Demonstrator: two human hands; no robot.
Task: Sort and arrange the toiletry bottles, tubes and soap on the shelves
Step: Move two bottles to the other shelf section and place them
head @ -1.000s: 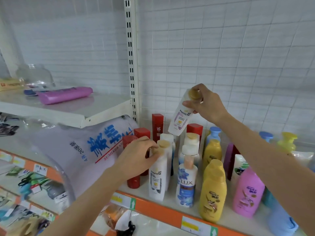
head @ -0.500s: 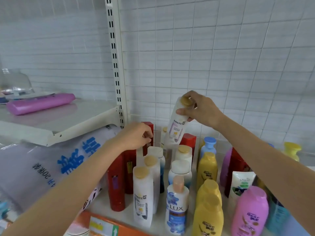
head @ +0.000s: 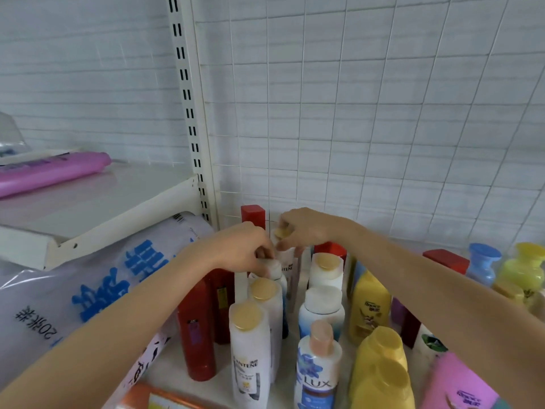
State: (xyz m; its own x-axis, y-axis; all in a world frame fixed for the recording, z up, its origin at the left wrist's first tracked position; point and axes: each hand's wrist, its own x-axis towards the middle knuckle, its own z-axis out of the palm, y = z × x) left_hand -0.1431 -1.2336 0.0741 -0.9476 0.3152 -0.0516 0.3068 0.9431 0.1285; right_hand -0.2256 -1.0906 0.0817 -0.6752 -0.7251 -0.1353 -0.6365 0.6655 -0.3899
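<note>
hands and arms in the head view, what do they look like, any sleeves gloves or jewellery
Two bare forearms reach in from the bottom corners. No sleeve shows on either as far as the frame edge, so any sleeve ends out of view. The left hand and right hand wear no gloves. No watch, bracelet or ring shows on the wrists or fingers, though the fingers are slightly blurred.

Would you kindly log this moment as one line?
right hand: grips gold-capped white Pantene bottle | left hand: touches white-capped bottle | stage: placing
</note>
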